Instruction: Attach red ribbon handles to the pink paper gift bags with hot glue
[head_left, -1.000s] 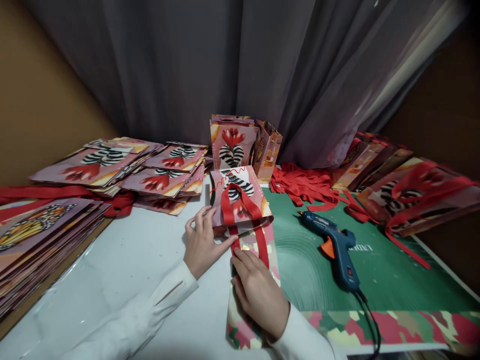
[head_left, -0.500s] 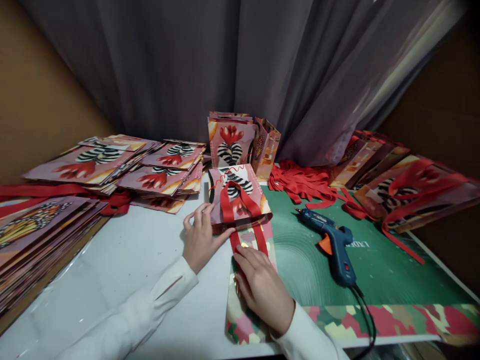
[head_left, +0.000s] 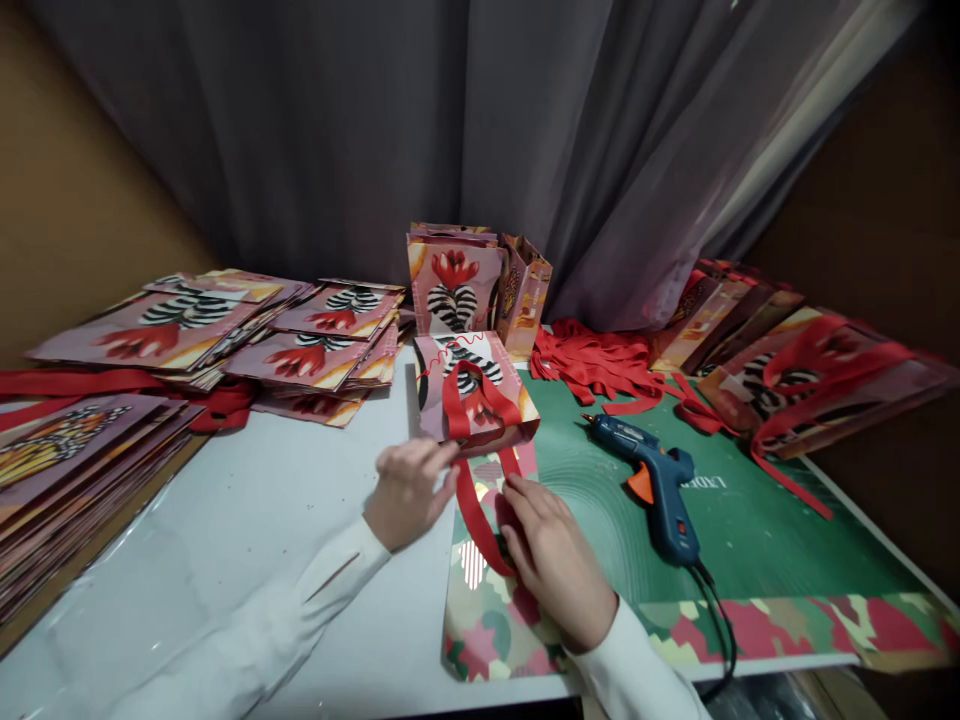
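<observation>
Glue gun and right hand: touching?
Apart. The head view shows the blue glue gun lying on the green mat, with bare mat between it and the right hand, which rests by the red ribbon.

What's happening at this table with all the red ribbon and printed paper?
A person in white sleeves is working on a small paper bag lying at the edge of a green mat. The left hand pinches near the bag's lower edge, and the right hand presses on a red ribbon looped below it. A blue glue gun lies untouched on the mat. Flat printed sheets are stacked to the left, loose ribbons and more bags to the right.
</observation>
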